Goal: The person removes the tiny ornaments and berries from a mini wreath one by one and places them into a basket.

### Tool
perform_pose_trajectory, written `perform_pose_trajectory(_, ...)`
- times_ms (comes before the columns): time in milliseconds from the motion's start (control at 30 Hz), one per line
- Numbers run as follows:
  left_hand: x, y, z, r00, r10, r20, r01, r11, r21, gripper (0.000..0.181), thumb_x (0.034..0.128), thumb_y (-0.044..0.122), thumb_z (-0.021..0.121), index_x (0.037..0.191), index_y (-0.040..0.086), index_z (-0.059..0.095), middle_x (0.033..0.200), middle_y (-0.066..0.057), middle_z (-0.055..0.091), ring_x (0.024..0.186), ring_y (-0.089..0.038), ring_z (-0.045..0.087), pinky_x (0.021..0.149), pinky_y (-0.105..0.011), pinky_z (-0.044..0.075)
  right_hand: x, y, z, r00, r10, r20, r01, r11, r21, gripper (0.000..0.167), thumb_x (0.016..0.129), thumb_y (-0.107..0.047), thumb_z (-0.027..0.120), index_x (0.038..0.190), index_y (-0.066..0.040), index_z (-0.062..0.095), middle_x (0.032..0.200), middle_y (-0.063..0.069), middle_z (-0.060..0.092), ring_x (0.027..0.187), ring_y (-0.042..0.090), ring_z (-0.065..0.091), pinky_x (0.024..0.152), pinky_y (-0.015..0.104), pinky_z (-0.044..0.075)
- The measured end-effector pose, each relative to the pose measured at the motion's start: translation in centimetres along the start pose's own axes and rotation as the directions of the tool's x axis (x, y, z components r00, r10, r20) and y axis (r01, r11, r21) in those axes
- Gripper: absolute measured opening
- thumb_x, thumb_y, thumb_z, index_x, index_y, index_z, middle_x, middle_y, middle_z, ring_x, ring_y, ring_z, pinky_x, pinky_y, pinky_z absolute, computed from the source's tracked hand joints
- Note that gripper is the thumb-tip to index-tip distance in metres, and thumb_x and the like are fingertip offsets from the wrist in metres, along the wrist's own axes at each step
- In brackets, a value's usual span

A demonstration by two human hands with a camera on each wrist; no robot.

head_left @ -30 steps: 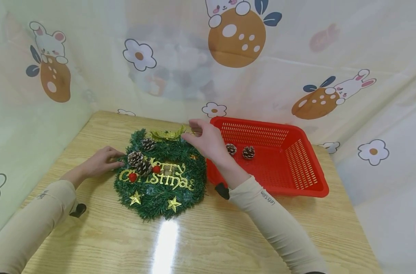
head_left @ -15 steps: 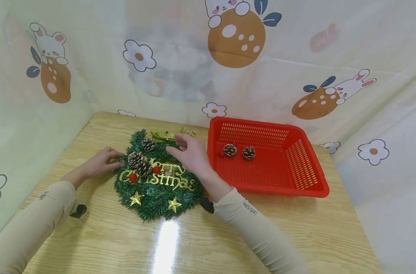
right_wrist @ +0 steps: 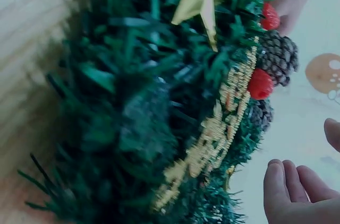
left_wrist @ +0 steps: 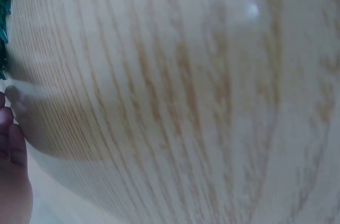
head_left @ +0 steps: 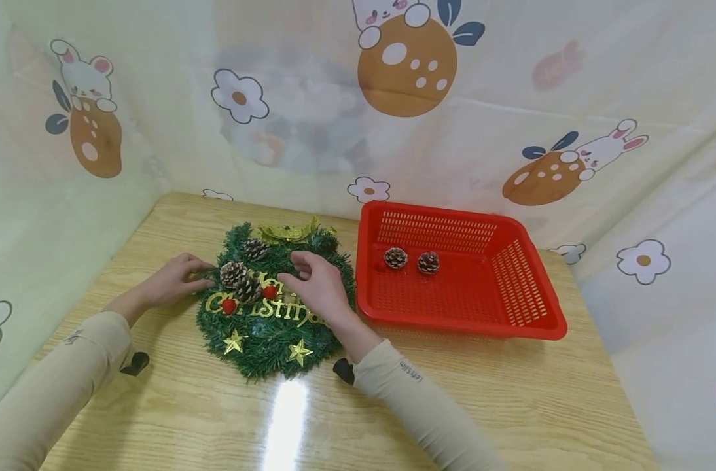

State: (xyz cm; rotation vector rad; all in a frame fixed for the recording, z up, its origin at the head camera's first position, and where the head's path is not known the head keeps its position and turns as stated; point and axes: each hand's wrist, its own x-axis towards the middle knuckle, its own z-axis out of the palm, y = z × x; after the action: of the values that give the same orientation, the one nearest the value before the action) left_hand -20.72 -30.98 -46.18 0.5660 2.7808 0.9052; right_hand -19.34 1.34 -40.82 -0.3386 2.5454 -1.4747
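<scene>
A green Christmas wreath [head_left: 258, 356] lies on the table, with gold "Merry Christmas" lettering [head_left: 287, 311], a gold bow [head_left: 287, 233], gold stars [head_left: 300, 352], red berries [head_left: 228, 305] and pine cones [head_left: 233, 275]. At its left edge my left hand [head_left: 172, 281] rests with loosely bent fingers, the fingertips at the greenery; no firm grip is visible. Over the wreath's right part hovers my right hand [head_left: 319, 284], covering some letters. In the right wrist view, its fingers [right_wrist: 295, 181] and thumb stand apart with nothing between them.
Right of the wreath stands a red plastic basket [head_left: 452, 324], holding a pine cone [head_left: 396, 258] and another pine cone [head_left: 428, 263]. The wooden table [head_left: 216, 425] meets a patterned curtain [head_left: 311, 144] at the back and sides.
My right hand has moved from between the basket and the bow, left and toward me, to above the lettering. The left hand, wreath and basket stay where they were.
</scene>
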Motion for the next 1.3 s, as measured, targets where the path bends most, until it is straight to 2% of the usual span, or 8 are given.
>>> perform_pose_trajectory(333, -0.1, -0.2, 0.2, 1.000, 0.002, -0.003, -0.002, 1.000, 0.009, 0.046, 0.0965, 0.022, 0.063, 0.131, -0.007, 0.055, 0.120, -0.025, 0.051, 0.111, -0.039, 0.048, 0.094, -0.060, 0.040, 0.1, 0.8, 1.3, 0.999, -0.016, 0.043, 0.017, 0.999, -0.031, 0.056, 0.090, -0.032, 0.072, 0.139, -0.010, 0.055, 0.131, 0.005, 0.060, 0.115, 0.022, 0.059, 0.094, 0.037, 0.050)
perform_pose_trajectory(933, 0.1, -0.4, 0.3, 1.000, 0.016, -0.016, -0.016, 1.000, 0.000, 0.044, 0.0962, 0.021, 0.064, 0.129, -0.008, 0.057, 0.119, -0.025, 0.052, 0.111, -0.039, 0.047, 0.094, -0.060, 0.040, 0.1, 1.4, 2.9, 0.999, 0.009, 0.044, -0.005, 0.996, -0.086, 0.052, 0.089, -0.029, 0.074, 0.136, -0.013, 0.058, 0.129, 0.001, 0.062, 0.111, 0.018, 0.062, 0.089, 0.032, 0.053)
perform_pose_trajectory(1300, 0.1, -0.6, 0.4, 1.000, 0.021, -0.022, -0.021, 1.000, 0.009, 0.044, 0.0961, 0.022, 0.064, 0.129, -0.007, 0.057, 0.120, -0.026, 0.052, 0.112, -0.040, 0.047, 0.094, -0.060, 0.040, 0.1, 2.0, 3.2, 0.998, -0.038, 0.057, 0.043, 0.995, -0.091, 0.050, 0.090, -0.028, 0.073, 0.134, -0.011, 0.059, 0.127, 0.003, 0.063, 0.110, 0.018, 0.063, 0.087, 0.030, 0.053)
